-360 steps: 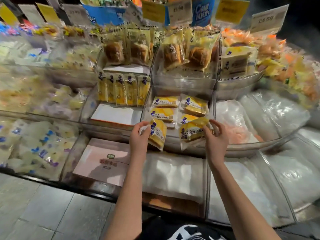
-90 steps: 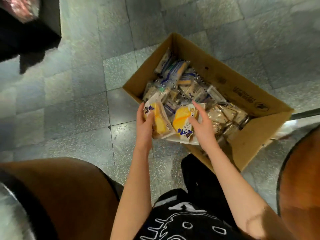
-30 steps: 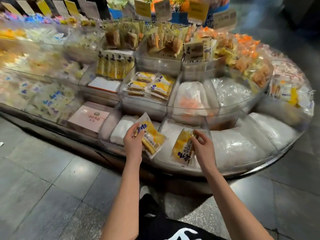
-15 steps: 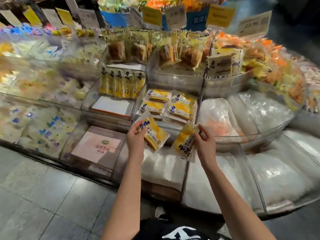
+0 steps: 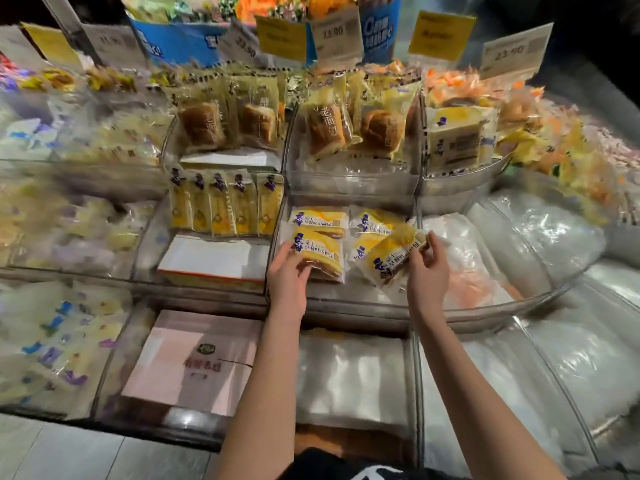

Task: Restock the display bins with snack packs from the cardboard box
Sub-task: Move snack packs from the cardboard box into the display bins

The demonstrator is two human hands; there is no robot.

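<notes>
So, our left hand [image 5: 287, 273] has its grip curled round the near-left edge of a yellow snack pack [image 5: 320, 252], which lies flat in the clear bin [image 5: 346, 308]. Our right hand [image 5: 428, 271] has its grip pinching the right end of a second snack pack [image 5: 393, 256]. That one's tilted over the same bin, at 3 o'clock from the first. More packs [image 5: 320, 218] of the same kind lie flat at 12 o'clock, toward the back of the bin.

At 9 o'clock the next bin has a row of upright yellow sticks [image 5: 225, 206] behind a white box [image 5: 211, 258]. Bread packs [image 5: 207, 123] sit a tier up at 12, with price tags [image 5: 516, 50] above them. Crinkly clear plastic [image 5: 519, 230] fills the bin at 3, and a pink box [image 5: 194, 362] lies at 7 o'clock, a tier down.
</notes>
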